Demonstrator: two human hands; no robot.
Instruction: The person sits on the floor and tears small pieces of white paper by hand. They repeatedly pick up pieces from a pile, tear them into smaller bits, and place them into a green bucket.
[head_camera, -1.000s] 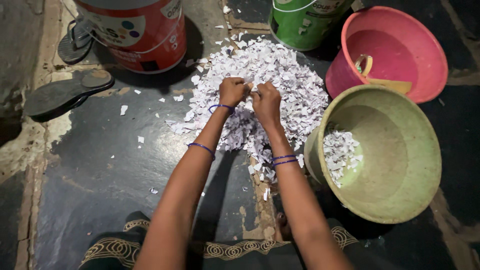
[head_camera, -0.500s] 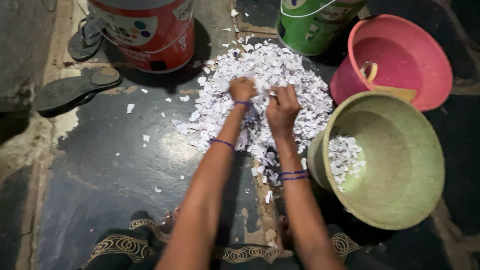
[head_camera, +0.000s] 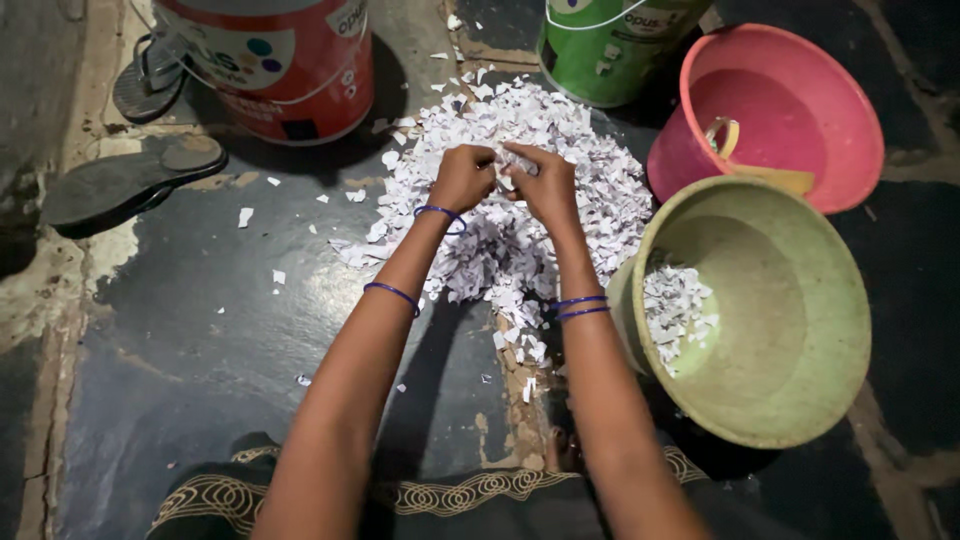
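A heap of torn white paper scraps (head_camera: 560, 150) lies on the dark floor in front of me. My left hand (head_camera: 462, 178) and my right hand (head_camera: 545, 185) meet over the middle of the heap, both pinching the same small piece of paper (head_camera: 508, 170) between fingers and thumbs. Blue bangles ring both my wrists. To the right, a pale green basin (head_camera: 800, 400) lies tilted toward the heap, with a small clump of paper scraps (head_camera: 678, 315) inside it.
A pink basin (head_camera: 850, 100) with a yellow-handled scoop stands behind the green one. A red bucket (head_camera: 270, 60) and a green bucket (head_camera: 610, 50) stand at the far edge. Two dark sandals (head_camera: 120, 190) lie at the left. Stray scraps dot the floor.
My right hand, raised and apart half a second ago, has come back to meet the left hand over the heap. The view has shifted slightly.
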